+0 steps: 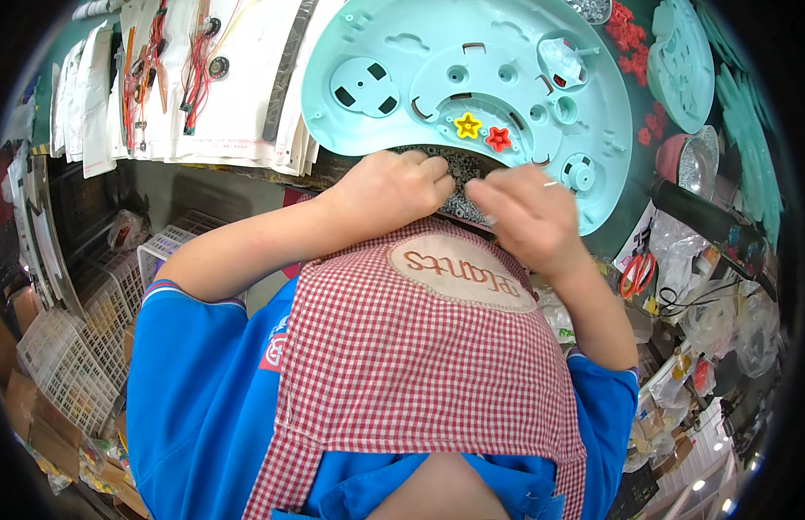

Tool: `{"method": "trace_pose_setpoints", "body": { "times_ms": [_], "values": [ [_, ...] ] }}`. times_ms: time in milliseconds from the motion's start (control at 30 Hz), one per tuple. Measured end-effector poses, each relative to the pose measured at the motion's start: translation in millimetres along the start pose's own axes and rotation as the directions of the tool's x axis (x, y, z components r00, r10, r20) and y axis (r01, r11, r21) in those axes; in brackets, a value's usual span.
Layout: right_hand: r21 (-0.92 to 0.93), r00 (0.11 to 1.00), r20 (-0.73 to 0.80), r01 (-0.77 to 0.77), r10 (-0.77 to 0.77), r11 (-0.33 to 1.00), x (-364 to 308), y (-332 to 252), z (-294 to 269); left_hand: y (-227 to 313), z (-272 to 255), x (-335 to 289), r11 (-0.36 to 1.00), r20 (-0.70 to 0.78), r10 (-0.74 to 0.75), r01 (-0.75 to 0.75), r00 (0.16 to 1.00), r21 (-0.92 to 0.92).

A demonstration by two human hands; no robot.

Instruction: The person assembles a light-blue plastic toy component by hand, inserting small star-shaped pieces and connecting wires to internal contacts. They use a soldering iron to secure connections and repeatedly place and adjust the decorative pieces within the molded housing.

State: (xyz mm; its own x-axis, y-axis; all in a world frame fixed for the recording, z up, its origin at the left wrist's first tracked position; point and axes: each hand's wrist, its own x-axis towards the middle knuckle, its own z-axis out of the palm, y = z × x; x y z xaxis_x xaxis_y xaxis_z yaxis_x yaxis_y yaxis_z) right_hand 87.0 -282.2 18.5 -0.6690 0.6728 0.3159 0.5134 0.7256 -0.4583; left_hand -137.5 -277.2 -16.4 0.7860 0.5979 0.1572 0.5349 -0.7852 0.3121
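A large pale turquoise plastic shell (411,52) lies on the table in front of me, its hollow, ribbed side up. A yellow star-shaped piece (467,126) and a red star-shaped piece (498,139) sit in it near its inner curve. Below that curve, small grey metal parts (461,206), possibly screws, fill a dark container. My left hand (400,185) is closed over the left side of these parts, its fingertips hidden. On the right, my right hand (525,212) is curled with fingers together, slightly blurred, next to the shell's edge. What either hand holds cannot be made out.
White sheets bearing red-wired parts with small black speakers (218,67) lie at the far left. More red pieces (625,35) and another turquoise shell (681,65) lie at the far right. A dark cylindrical tool (699,212) and red-handled scissors (637,276) are on the right. White baskets (68,347) stand lower left.
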Motion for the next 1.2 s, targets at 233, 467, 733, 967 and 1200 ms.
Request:
{"method": "trace_pose_setpoints", "body": {
  "times_ms": [233,467,733,967,1200],
  "values": [
    [-0.212,0.927,0.211,-0.268,0.311,0.94,-17,-9,46,-12,-34,21,0.94,0.024,0.015,-0.006,1.0,-0.341],
    [-0.069,0.979,0.073,-0.186,0.191,0.98,-11,-9,37,-64,-13,78,0.978,-0.016,0.045,-0.048,0.999,-0.204],
    [0.096,0.973,-0.134,-0.173,0.185,0.98,19,2,-10,-58,-22,85,0.994,0.092,0.014,-0.004,0.996,-0.108],
    [0.211,0.766,0.264,-0.639,0.587,0.739,41,47,-11,-57,-19,91,0.996,0.051,0.013,-0.008,0.999,-0.088],
    [-0.183,0.957,0.133,-0.232,0.257,0.956,31,54,-18,-62,-15,89,0.998,0.045,0.022,-0.019,0.999,-0.067]
  ]
}}
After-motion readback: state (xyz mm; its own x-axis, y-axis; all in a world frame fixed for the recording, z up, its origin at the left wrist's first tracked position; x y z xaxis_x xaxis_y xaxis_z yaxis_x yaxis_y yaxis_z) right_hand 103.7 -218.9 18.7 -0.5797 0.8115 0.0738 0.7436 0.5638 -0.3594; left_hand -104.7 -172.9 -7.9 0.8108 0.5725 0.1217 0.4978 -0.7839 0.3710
